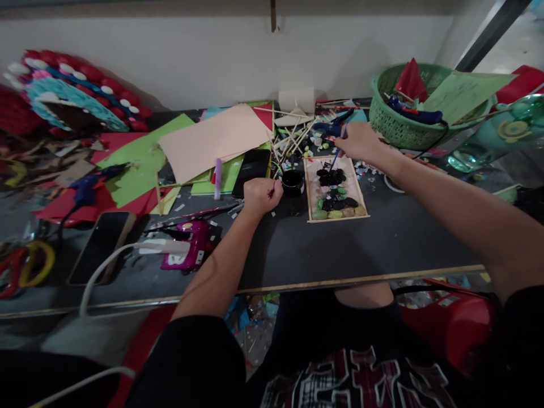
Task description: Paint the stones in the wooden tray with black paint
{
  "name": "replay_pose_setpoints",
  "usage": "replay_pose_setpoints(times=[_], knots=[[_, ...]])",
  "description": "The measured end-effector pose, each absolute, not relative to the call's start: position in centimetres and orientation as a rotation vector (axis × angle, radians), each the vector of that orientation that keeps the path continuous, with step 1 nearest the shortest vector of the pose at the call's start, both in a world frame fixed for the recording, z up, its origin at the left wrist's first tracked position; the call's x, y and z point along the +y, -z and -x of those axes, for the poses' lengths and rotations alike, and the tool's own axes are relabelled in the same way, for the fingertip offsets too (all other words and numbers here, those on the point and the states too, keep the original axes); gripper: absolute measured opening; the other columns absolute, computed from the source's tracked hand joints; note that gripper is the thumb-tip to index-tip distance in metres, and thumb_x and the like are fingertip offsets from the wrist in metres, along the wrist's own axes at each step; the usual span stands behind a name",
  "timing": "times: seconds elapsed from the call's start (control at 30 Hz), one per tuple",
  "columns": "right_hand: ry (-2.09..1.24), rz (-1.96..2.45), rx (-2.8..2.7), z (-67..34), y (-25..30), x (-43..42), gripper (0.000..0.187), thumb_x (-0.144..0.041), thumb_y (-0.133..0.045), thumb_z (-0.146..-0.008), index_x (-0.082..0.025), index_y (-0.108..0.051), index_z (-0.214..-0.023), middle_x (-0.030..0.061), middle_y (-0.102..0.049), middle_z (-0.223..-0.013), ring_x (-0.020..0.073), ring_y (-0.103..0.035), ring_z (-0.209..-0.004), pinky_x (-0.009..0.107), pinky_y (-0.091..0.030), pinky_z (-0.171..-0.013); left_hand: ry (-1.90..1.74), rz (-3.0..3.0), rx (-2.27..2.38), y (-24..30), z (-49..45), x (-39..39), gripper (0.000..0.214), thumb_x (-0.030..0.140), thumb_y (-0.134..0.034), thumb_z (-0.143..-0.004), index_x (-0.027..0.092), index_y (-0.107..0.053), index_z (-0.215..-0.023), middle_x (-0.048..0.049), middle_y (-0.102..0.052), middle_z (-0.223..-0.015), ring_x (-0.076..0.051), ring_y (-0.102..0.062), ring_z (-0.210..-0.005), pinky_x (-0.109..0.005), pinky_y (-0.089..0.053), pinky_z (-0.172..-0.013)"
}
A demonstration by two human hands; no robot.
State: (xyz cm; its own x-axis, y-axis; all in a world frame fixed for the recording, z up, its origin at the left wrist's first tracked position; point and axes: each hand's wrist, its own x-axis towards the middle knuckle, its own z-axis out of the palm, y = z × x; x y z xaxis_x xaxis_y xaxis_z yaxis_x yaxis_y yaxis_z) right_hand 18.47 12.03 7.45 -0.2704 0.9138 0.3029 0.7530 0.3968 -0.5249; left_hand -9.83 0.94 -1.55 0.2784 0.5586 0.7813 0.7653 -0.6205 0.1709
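Note:
My right hand [361, 140] is closed round a thin blue-handled paintbrush [335, 158], its tip down at the black upper part of a small stick-framed panel [313, 195]. On that panel lie smooth pebbles [335, 214]; the lower ones are green and tan, several higher up are black. My left hand [262, 195] rests on the table as a fist, and nothing shows in it. Just right of the fist stands a small jar [293, 182] with black contents, touching or nearly touching it.
Behind the panel are loose wooden sticks [293, 139] and a green basket [376, 107]. Paper sheets [216, 139], a phone [102, 246], a purple corded device [191, 246] and scissors [36, 263] lie left. A bottle [480, 141] is at right. The table edge [340, 281] runs before me.

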Motion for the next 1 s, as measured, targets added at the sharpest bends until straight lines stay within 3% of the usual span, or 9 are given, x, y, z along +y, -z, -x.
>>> replay_pose_setpoints(times=[0.4, 0.6, 0.73, 1.0], knots=[[-0.276, 1.345, -2.101, -19.5, -6.5, 11.0, 0.030, -0.033, -0.068, -0.085, -0.022, -0.050, -0.064, 0.0023, -0.055, -0.055, 0.0236, -0.066, -0.075, 0.045, -0.054, -0.087, 1.277, 2.290, -1.205, 1.3, 9.8, 0.7, 0.046, 0.024, -0.046, -0.093, 0.022, -0.023, -0.054, 0.0039, -0.027, -0.047, -0.012, -0.029, -0.045, -0.033, -0.017, -0.052], [-0.254, 1.406, -2.138, -19.7, -7.7, 8.0, 0.019, -0.031, -0.062, -0.089, -0.021, -0.054, -0.075, 0.0042, -0.059, -0.063, 0.0256, -0.065, -0.083, 0.048, -0.048, -0.095, 1.260, 2.287, -1.169, 1.7, 9.9, 0.8, 0.046, 0.023, -0.046, -0.094, 0.022, -0.025, -0.053, 0.0038, -0.029, -0.046, -0.012, -0.030, -0.044, -0.032, -0.019, -0.052], [-0.274, 1.420, -2.011, -20.2, -7.3, 5.3, 0.025, -0.038, -0.053, -0.095, -0.023, -0.054, -0.076, 0.0056, -0.061, -0.070, 0.0238, -0.062, -0.082, 0.043, -0.048, -0.088, 1.249, 2.206, -1.184, 1.8, 9.8, 1.0, 0.046, 0.023, -0.046, -0.094, 0.022, -0.027, -0.053, 0.0033, -0.031, -0.046, -0.012, -0.032, -0.044, -0.033, -0.018, -0.053], [-0.362, 1.235, -1.786, -21.8, -2.9, 1.7, 0.036, -0.047, -0.053, -0.093, -0.025, -0.045, -0.065, 0.0024, -0.058, -0.069, 0.0185, -0.056, -0.069, 0.038, -0.046, -0.074, 1.272, 2.204, -1.318, 1.9, 9.9, 1.0, 0.047, 0.030, -0.044, -0.096, 0.022, -0.025, -0.054, 0.0028, -0.029, -0.047, -0.013, -0.029, -0.045, -0.035, -0.016, -0.054]])
